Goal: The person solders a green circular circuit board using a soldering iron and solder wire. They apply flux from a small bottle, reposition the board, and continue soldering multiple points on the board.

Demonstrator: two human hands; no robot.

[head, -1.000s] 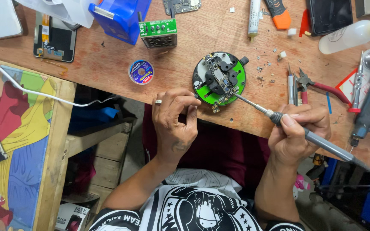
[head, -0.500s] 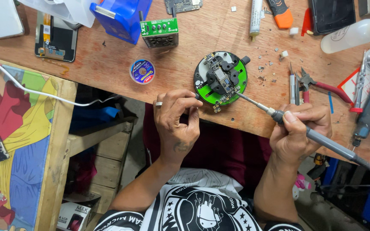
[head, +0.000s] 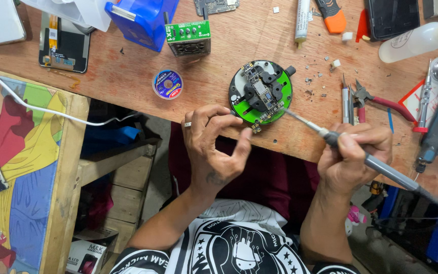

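- Wooden tabletop (head: pixel 128 81) ends just below the round holder (head: pixel 261 92); open room sits left of it.
- Right hand (head: pixel 353 160) fingers wrap the soldering iron (head: pixel 381 170), tip slanting up-left onto the holder.
- Left hand (head: pixel 214 144) fingers pinch a tiny part (head: pixel 256 128) at the edge.

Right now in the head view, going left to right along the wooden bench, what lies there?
Dark phone panel → blue container → round solder-wick spool → left hand → round green board holder → right hand holding the soldering iron → red-handled pliers.
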